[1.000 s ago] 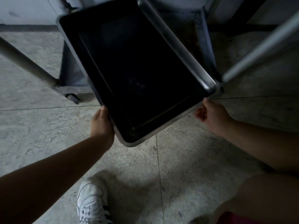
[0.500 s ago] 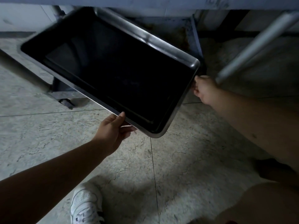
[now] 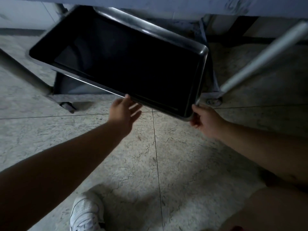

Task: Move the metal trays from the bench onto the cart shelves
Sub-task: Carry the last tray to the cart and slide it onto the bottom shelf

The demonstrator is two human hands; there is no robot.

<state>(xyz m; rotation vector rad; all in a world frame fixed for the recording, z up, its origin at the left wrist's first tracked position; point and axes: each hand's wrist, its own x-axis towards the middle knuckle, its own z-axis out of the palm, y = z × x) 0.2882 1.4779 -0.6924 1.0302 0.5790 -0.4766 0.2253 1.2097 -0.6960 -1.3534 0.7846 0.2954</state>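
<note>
A deep metal tray [image 3: 126,64] with a dark inside and a shiny rim hangs tilted above the cart's lowest shelf [image 3: 70,84], long side towards me. My right hand [image 3: 205,120] grips the tray's near right corner from below. My left hand [image 3: 125,110] is under the near long rim with fingers spread; its thumb touches the rim, and it does not close around it. The tray's far edge reaches under the cart's upper shelf [image 3: 166,5].
Cart legs slant down at the left [image 3: 25,72] and right [image 3: 260,57], with a caster [image 3: 67,106] at the left and another [image 3: 214,101] at the right. The floor is pale stone tile. My white shoe [image 3: 86,214] and my knee [image 3: 270,209] are at the bottom.
The tray has swung round so its long side faces me and moved further under the cart. My left hand slid right along the rim and opened; my right hand shifted to the near right corner.
</note>
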